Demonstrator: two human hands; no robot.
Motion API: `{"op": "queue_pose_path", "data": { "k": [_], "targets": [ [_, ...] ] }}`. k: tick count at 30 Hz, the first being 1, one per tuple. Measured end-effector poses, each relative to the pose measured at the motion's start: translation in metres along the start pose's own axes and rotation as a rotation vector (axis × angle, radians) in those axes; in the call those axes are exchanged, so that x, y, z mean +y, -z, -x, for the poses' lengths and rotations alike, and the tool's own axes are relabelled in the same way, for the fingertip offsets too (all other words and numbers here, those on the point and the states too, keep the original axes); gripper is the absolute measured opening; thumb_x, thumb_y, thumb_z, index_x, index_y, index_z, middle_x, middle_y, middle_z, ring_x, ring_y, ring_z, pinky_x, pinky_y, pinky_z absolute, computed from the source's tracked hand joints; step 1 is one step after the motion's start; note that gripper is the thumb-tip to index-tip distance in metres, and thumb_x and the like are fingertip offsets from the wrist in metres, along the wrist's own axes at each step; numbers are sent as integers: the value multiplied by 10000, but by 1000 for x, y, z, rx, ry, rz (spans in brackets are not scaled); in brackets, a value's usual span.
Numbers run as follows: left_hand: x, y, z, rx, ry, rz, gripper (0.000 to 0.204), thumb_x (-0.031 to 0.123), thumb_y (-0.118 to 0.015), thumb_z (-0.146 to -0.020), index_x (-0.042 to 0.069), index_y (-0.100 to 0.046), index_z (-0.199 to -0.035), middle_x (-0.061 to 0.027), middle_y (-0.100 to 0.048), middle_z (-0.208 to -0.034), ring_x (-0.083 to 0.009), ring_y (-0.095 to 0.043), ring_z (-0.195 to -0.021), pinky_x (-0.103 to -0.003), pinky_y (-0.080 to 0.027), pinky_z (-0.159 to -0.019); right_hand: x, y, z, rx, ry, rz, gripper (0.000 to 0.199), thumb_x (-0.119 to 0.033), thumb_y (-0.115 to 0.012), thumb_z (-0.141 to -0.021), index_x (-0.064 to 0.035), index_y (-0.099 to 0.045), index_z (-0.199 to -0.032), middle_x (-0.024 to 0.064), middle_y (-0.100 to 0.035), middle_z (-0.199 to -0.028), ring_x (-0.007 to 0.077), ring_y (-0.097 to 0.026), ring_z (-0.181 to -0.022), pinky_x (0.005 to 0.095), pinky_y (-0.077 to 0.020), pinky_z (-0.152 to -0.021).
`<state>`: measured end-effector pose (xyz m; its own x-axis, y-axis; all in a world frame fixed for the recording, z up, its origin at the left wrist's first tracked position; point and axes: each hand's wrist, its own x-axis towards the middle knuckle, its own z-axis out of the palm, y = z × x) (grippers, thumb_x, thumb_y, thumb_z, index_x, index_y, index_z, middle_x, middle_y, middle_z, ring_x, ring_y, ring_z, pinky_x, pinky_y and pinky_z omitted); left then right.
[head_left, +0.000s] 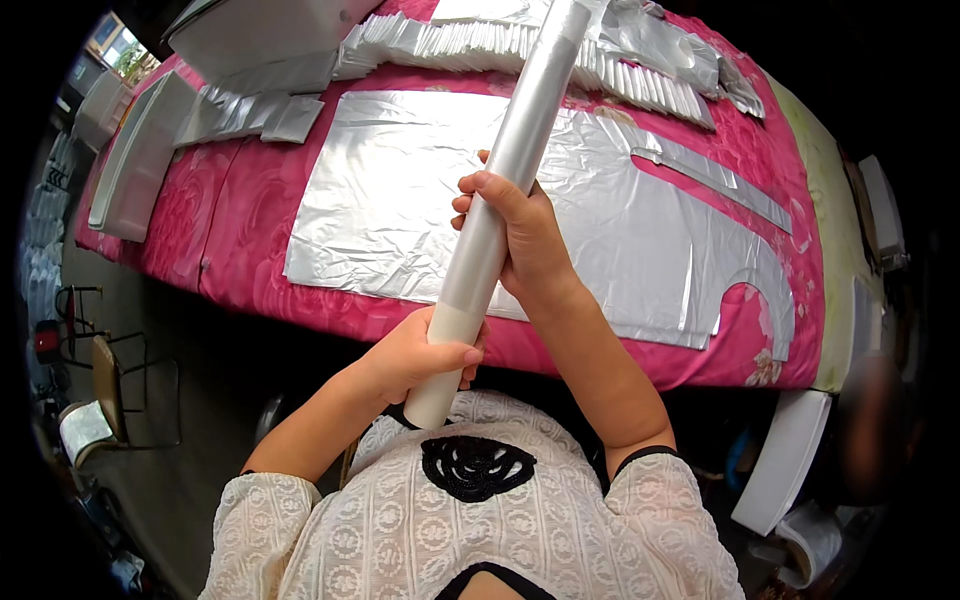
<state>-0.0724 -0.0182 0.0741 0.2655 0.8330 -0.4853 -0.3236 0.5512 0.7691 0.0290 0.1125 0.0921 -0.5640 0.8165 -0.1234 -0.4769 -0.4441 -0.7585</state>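
Observation:
A long roll of silvery-white plastic film (525, 115) slants up and away from my body, above the table's near edge. My left hand (425, 352) is wrapped round its lower end, where the pale core shows. Higher up, my right hand (515, 225) grips the film-covered part, thumb on top and fingers curled behind. Beneath the roll, flat plastic bags (390, 190) in silvery white are spread on the table. Their handle loops (765, 265) point to the right. The roll covers part of these bags.
The table wears a pink flowered cloth (240, 215). Along its far side runs a row of folded white bags (450, 45), with loose crumpled film (670, 45) behind. White bins (140, 155) stand at the left. A chair (108, 390) is on the floor at lower left.

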Motion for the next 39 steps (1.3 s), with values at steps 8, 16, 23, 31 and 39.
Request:
{"op": "queue_pose_path", "data": {
  "k": [8,16,23,31,39],
  "targets": [
    [-2,3,-14,72,-224,77,487,419,-596,-819,21,-499,-1082,-69,-596,-869,-145,-592,-752,-305,-505,-687,22,14,7,110,-10,25,629,-183,-667,-757,31,-306,-1226,114,-518,-886,157,-559,-762,301,-513,-671],
    [-26,29,-3,149,102,-203,448,475,-485,-890,45,-509,-1014,-54,-580,-817,-127,-581,-690,-272,-502,-590,28,61,-24,266,-78,-112,567,-161,-675,-763,18,-364,-1202,117,-547,-948,203,-566,-850,335,-498,-764],
    [-53,44,33,175,245,-223,331,343,-538,-895,35,-522,-1013,-41,-581,-814,-123,-563,-692,-285,-488,-618,-48,168,-79,542,130,176,285,-172,-607,-801,-39,-524,-1039,45,-592,-894,125,-561,-775,242,-453,-666],
    [-59,55,38,84,227,-190,351,339,-555,-876,32,-523,-1043,-46,-577,-838,-128,-554,-724,-298,-476,-678,-48,148,-50,227,-72,767,245,-202,-617,-818,-19,-607,-981,37,-633,-858,113,-562,-642,242,-447,-540],
    [-66,61,35,69,240,-152,617,496,-666,-742,24,-514,-1111,-69,-588,-823,-151,-568,-704,-300,-477,-658,-43,126,-55,-22,-320,891,288,-296,-657,-815,-26,-610,-906,17,-592,-761,82,-555,-622,226,-424,-465]
  ]
}}
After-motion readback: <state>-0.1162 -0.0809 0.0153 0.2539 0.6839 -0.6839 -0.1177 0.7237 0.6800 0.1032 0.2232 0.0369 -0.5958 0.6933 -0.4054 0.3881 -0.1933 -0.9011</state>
